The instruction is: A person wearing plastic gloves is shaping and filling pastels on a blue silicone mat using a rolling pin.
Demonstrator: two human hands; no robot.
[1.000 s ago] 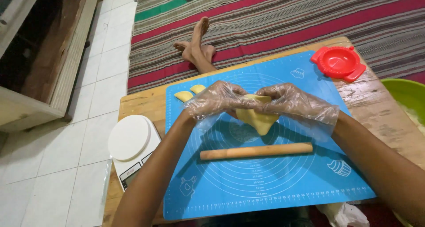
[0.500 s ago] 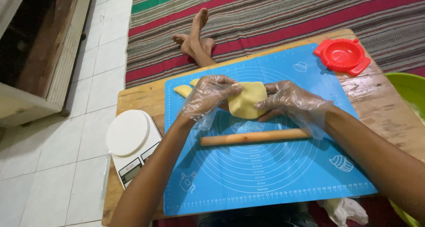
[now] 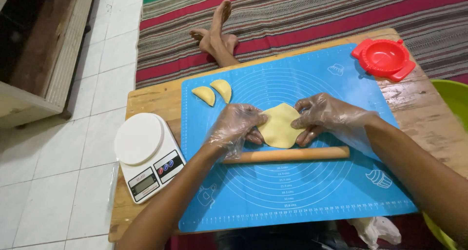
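Just below the two-handed grip on the dough sheet (image 3: pixel 279 125) the rolling pin (image 3: pixel 287 155) lies crosswise, barring that side. Bare blue mat (image 3: pixel 292 191) opens beyond it and above the grip; two folded dumplings (image 3: pixel 213 91) sit up-left, the red press (image 3: pixel 383 58) far up-right.

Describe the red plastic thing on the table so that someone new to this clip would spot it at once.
Start from the blue silicone mat covering the wooden table. At the mat's far right corner sits a round red plastic dumpling mould, lying open with a dished centre and side tabs. It is the only red item on the table, well apart from the dough round held by both gloved hands.
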